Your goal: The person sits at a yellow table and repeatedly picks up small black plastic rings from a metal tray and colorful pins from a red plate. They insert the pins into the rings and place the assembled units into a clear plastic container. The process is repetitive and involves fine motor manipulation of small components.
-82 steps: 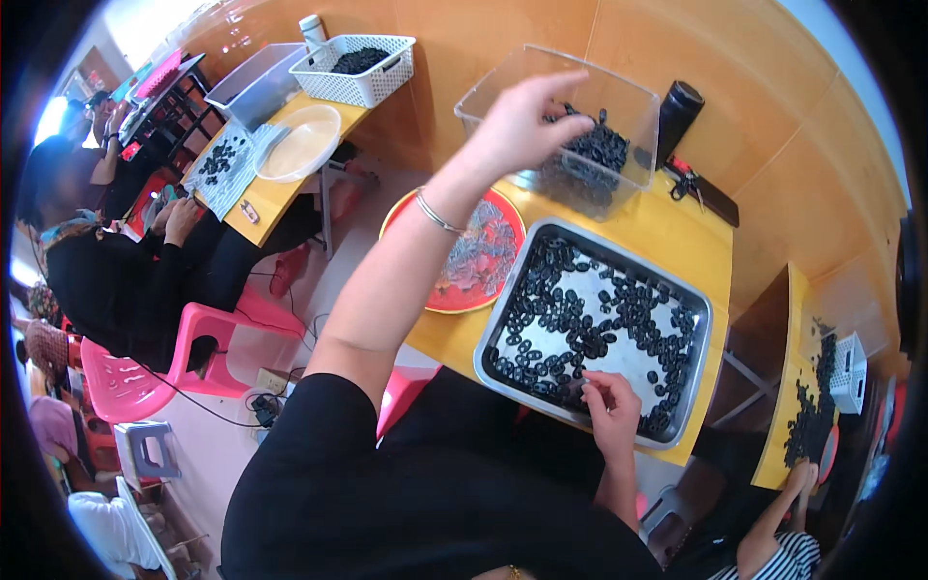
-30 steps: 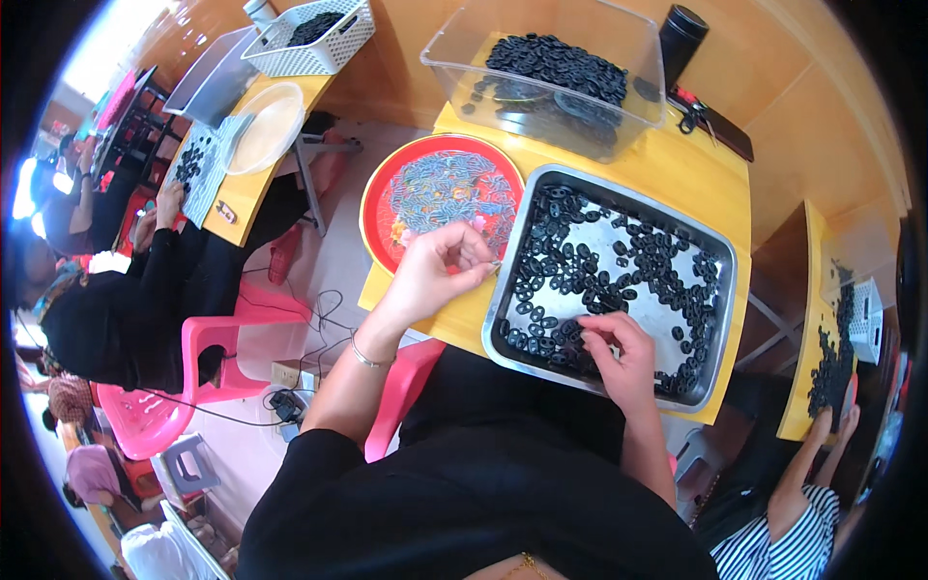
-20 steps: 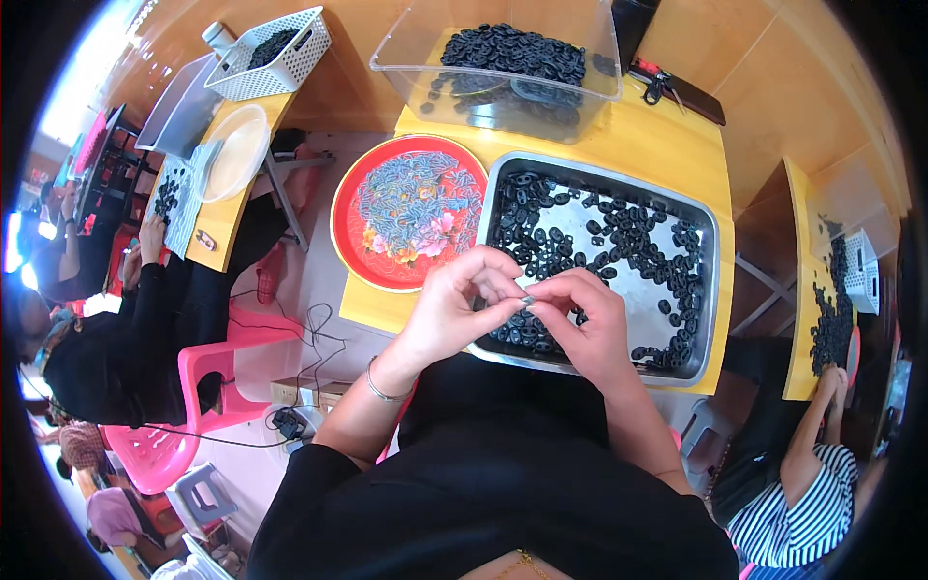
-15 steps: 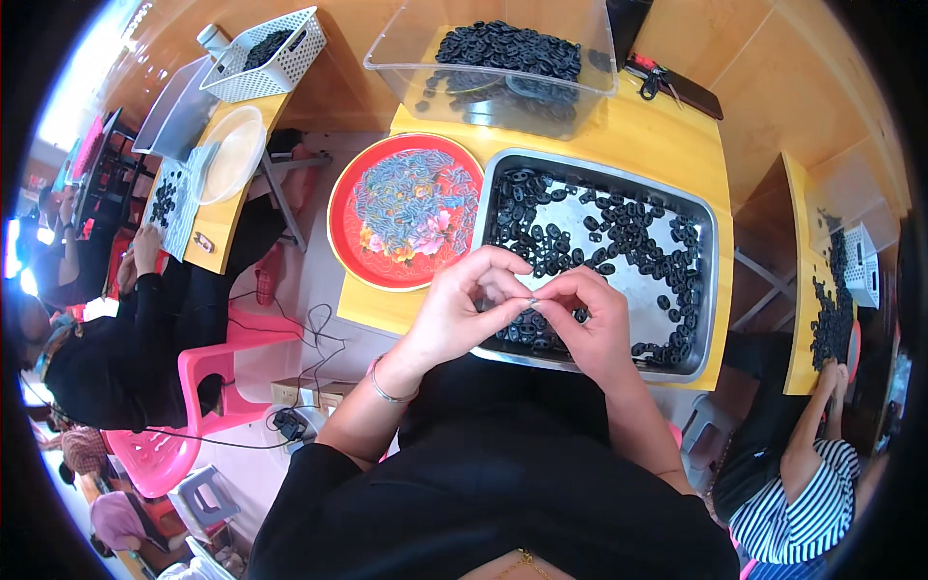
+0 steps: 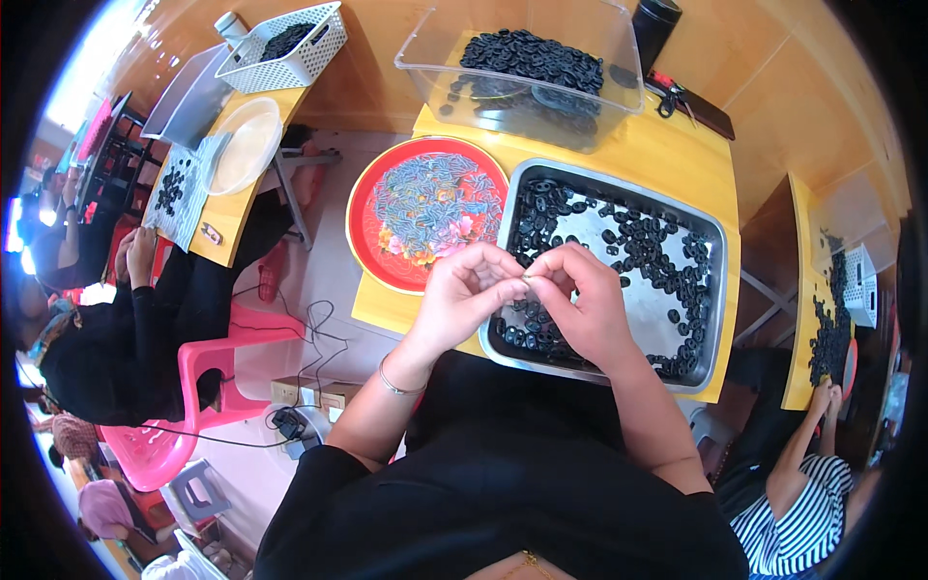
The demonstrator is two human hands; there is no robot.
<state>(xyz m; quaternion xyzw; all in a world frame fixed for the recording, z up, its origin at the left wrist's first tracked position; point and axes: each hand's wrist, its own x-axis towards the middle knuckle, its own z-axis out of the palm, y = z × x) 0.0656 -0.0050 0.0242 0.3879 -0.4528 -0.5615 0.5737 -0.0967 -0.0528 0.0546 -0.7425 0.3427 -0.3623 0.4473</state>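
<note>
My left hand (image 5: pixel 468 292) and my right hand (image 5: pixel 584 302) meet fingertip to fingertip, both closed in a pinch. Between them is something tiny that I cannot make out. They hover over the near left side of a shallow metal tray (image 5: pixel 640 302). Many small black oval pieces (image 5: pixel 638 239) with holes lie scattered in it, some hidden beneath my hands. Left of the tray, a round red flowered plate (image 5: pixel 360 227) holds a heap of slim grey-blue pieces (image 5: pixel 425 193). My left hand is close to the plate's near right rim.
Behind the tray stands a clear plastic bin (image 5: pixel 517 126) of black pieces. A red-handled tool (image 5: pixel 667 95) lies at the table's back right. Co-workers sit at tables on both sides. A pink chair (image 5: pixel 208 372) and loose cables (image 5: pixel 319 333) are to my left.
The whole view has shifted, so the table and its contents appear farther right. My hands stay pinched together over the tray, with fingers slightly changed around the tiny thing.
</note>
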